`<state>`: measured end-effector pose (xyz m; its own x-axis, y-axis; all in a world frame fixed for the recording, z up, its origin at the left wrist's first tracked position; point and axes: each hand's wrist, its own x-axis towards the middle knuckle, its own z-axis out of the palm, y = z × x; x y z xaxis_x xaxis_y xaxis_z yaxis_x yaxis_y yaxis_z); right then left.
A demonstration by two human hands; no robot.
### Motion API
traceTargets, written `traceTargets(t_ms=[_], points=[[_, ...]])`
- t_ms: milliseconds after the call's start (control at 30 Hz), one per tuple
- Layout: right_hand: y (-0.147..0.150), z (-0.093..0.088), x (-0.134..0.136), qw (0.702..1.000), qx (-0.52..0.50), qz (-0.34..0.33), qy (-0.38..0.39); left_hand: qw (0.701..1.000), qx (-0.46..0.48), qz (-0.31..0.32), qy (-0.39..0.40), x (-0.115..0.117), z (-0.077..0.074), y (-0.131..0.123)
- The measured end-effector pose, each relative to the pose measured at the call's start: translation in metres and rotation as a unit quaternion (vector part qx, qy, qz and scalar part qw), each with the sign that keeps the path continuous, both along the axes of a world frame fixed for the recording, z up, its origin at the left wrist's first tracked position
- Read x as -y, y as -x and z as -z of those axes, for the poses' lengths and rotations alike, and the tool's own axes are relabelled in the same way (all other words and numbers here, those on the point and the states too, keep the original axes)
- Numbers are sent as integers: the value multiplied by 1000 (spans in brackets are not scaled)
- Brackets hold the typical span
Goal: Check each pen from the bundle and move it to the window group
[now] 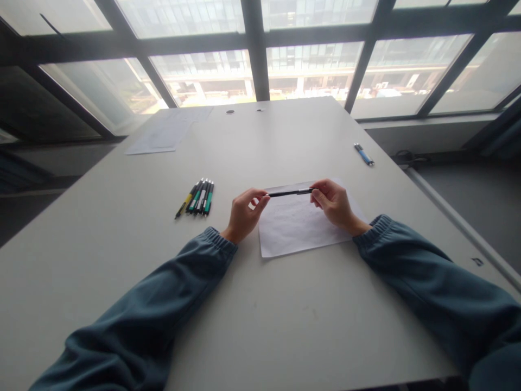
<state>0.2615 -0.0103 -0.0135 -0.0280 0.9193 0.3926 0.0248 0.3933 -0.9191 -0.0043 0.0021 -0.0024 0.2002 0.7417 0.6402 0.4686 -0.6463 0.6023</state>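
A slim black pen point(287, 193) is held level between my two hands, above a sheet of white paper point(301, 231). My left hand point(245, 212) pinches its left end between thumb and fingers. At the other end, near a pale band on the barrel, my right hand point(332, 203) grips it the same way. The pen's two tips are partly hidden by my fingers. Left of my left hand, a bunch of several pens point(199, 198) lies side by side on the table, with yellow, green, white and black barrels.
The white table point(260, 315) reaches to the windows. Blue pens point(363, 155) lie near its right edge. More paper sheets point(160, 133) rest at the far left. Two small round items, one of them a dark disc point(230, 112), sit near the far edge.
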Motion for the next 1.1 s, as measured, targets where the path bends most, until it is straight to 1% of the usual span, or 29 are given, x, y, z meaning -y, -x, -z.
traceTargets(t_ms=[367,600,1100], points=[[-1,4,-1,1000,12,2,-1,1000,2,3,11,1,0,0],[-2,3,-1,1000,17,4,3,1000,2,6,30,1,0,1],[-2,3,-1,1000,28,5,-2,999,2,13,39,1,0,1]])
